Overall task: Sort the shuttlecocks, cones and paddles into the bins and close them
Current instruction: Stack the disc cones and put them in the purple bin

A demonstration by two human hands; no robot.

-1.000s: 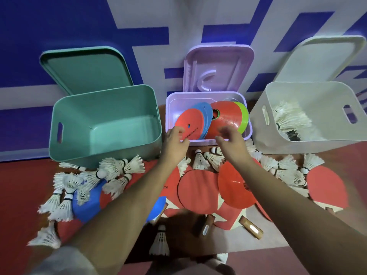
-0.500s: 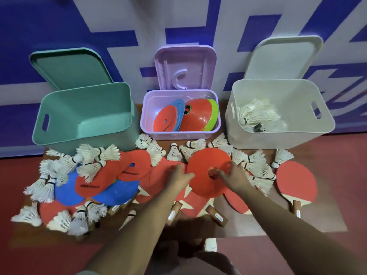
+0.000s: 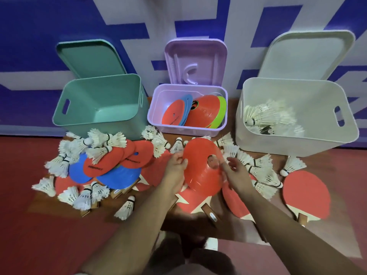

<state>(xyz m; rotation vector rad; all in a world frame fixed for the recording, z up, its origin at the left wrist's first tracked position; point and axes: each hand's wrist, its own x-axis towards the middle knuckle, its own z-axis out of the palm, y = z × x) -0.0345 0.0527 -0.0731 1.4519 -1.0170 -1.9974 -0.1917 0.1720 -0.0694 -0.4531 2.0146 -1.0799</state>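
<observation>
Orange cone between grips: left grip pinches rim, right grip holds opposite edge.

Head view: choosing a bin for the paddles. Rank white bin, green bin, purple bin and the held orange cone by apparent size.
1. white bin
2. green bin, close behind; wide-angle stretch makes this unsure
3. purple bin
4. orange cone, smallest though nearest the camera

Cones lie in the middle bin, shuttlecocks in the right bin, paddles on the floor before them.
</observation>
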